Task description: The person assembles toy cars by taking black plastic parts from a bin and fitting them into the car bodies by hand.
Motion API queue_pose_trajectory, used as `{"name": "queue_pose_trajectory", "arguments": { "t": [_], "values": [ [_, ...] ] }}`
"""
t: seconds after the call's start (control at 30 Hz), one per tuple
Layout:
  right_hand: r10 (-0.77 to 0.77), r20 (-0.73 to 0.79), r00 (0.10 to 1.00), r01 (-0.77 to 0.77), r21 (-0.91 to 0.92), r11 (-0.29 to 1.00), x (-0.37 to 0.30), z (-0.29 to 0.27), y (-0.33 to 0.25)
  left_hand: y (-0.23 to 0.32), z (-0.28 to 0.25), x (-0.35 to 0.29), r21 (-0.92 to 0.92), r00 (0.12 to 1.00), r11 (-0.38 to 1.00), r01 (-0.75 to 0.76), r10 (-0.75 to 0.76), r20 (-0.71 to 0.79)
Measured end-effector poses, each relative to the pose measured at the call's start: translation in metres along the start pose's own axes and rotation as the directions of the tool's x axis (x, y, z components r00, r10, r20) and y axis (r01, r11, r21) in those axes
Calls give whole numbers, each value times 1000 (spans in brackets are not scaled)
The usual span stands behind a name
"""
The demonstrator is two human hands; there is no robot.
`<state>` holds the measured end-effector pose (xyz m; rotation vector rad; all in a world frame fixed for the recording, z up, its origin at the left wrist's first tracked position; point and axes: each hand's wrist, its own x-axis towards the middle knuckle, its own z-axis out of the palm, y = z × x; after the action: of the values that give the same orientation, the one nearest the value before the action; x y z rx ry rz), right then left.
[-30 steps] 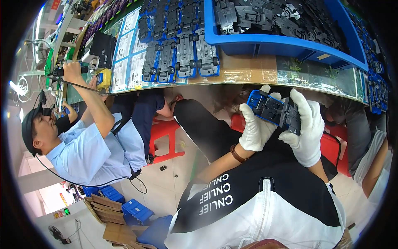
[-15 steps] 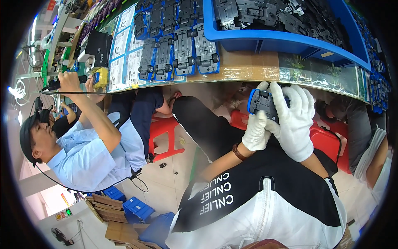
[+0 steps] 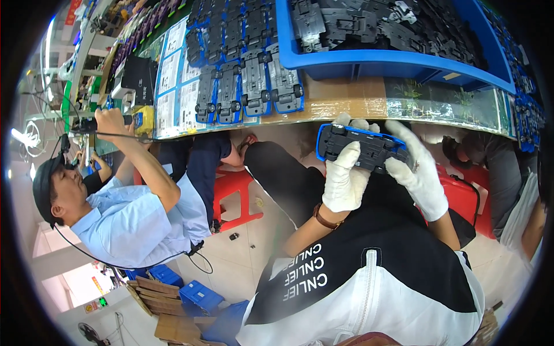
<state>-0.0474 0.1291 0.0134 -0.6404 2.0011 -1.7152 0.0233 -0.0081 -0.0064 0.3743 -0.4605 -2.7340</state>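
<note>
Between my two white-gloved hands is a blue toy car [image 3: 365, 149], upside down, its black underside and small wheels facing up. My left hand [image 3: 346, 176] grips its left part, the thumb lying on the black base. My right hand [image 3: 420, 173] closes round its right end, thumb on the base and fingers along the far side. The car is just off the table's near edge, above my lap. On the table to the left stand rows of similar upturned toy cars [image 3: 255, 86]. A blue bin [image 3: 398, 56] beyond my hands holds a heap of black car bases [image 3: 369, 26].
At the left a co-worker [image 3: 130, 213] in a light blue shirt holds a dark tool near a yellow block [image 3: 144, 120]. Red stools [image 3: 234, 199] stand under the table [image 3: 346, 104]. Another person's arm shows at the far right. Blue crates [image 3: 199, 297] lie on the floor.
The car has turned from mostly covered to lying crosswise, its underside showing. My right hand has moved from over it to its right end; my left thumb now rests on the base.
</note>
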Motion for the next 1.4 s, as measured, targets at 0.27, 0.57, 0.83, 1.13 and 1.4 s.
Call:
{"name": "queue_pose_trajectory", "arguments": {
  "t": [0.27,0.57,0.83,1.13,1.4],
  "values": [
    [287,104,952,-305,311,900,-7,1,-8,1,1,-3,41,999,999,-9,10,-40],
    [252,147,957,-290,403,868,-3,6,-11,4,4,-2,128,995,989,-70,79,-67],
    [177,22,984,-174,330,928,-3,12,-6,5,0,-3,80,995,993,-82,77,67],
    [69,-9,998,-63,310,949,-1,15,-3,5,-1,-6,90,994,995,51,-42,-100],
    [59,-25,998,-45,381,924,-4,16,-1,0,-1,-8,203,996,978,-47,61,-60]
  ]
}}
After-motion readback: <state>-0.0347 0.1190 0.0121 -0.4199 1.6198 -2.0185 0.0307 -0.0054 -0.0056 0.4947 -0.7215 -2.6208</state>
